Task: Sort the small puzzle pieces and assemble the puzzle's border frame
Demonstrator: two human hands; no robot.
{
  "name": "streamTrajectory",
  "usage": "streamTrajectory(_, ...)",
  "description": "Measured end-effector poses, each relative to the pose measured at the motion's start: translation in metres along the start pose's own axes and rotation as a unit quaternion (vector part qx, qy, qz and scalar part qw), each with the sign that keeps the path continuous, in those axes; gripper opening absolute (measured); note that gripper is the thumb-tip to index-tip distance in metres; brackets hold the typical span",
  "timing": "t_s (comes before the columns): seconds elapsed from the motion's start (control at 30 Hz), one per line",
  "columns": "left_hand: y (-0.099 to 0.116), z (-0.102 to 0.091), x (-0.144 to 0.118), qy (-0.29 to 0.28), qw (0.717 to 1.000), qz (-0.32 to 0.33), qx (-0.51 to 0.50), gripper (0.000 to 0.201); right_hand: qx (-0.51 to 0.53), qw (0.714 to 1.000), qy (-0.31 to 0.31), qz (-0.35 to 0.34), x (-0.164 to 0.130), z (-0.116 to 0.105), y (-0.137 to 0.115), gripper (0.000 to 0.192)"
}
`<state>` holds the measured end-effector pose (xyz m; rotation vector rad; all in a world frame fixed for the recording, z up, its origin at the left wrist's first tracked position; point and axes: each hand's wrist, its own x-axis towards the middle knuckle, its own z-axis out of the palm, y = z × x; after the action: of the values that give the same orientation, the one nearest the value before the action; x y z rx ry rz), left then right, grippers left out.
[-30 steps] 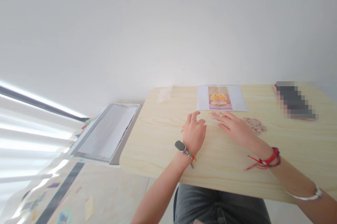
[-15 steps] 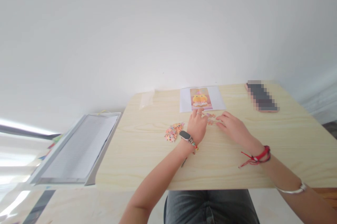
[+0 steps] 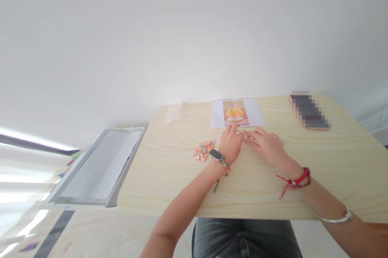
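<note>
Small jigsaw puzzle pieces [image 3: 245,133] in pinkish colours lie between the fingertips of my two hands, mostly covered by them. My left hand [image 3: 230,145] bends its fingers down onto these pieces from the left, just below the printed picture. From the right, my right hand [image 3: 269,147] pinches at the same pieces with thumb and fingers. More pinkish pieces [image 3: 279,139] show beyond the right hand's knuckles. A loose heap of mixed puzzle pieces [image 3: 203,151] lies left of my left wrist. Exactly which piece each hand grips is too small to tell.
A white sheet with a yellow character picture [image 3: 235,113] lies near the wall. A clear plastic bag [image 3: 173,113] is at the table's back left, a phone [image 3: 309,112] at the back right. Left of the wooden table [image 3: 163,185] stands a tray with lined paper [image 3: 100,165].
My right hand's fingertips have come left against the pieces by my left fingers, closing the gap between the hands. The whole view has shifted slightly.
</note>
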<state>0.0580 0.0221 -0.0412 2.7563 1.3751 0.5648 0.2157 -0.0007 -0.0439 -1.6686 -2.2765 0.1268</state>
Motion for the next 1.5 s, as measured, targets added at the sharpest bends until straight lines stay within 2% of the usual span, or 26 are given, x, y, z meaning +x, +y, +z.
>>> streamTrajectory(0.3, -0.005, -0.015, -0.011, 0.027, 1.0, -0.002, 0.003, 0.007, 0.07, 0.994, 0.064, -0.058, -0.003, 0.002, -0.002, 0.021)
streamTrajectory(0.57, -0.004, -0.023, -0.017, 0.043, 0.999, -0.016, 0.007, 0.006, 0.058, 0.994, 0.062, -0.063, -0.003, -0.003, -0.008, 0.018)
streamTrajectory(0.93, -0.002, -0.02, -0.017, 0.041, 0.999, -0.012, 0.014, 0.007, 0.045, 0.996, 0.063, -0.051, -0.005, -0.007, -0.009, 0.019)
streamTrajectory(1.07, 0.009, -0.013, -0.005, 0.041, 0.999, 0.009, 0.0, 0.009, 0.06, 0.996, 0.061, -0.032, -0.013, -0.012, 0.003, 0.02)
streamTrajectory(1.2, 0.027, 0.002, 0.013, 0.039, 0.998, 0.038, -0.005, 0.01, 0.076, 0.995, 0.058, 0.008, -0.027, -0.019, 0.028, 0.022)
streamTrajectory(1.37, 0.05, 0.018, 0.033, 0.024, 0.997, 0.072, -0.019, 0.012, 0.062, 0.995, 0.056, 0.047, -0.044, -0.024, 0.054, 0.023)
streamTrajectory(1.5, 0.059, 0.023, 0.039, -0.001, 0.997, 0.077, -0.015, 0.012, 0.062, 0.995, 0.059, 0.055, -0.05, -0.022, 0.065, 0.022)
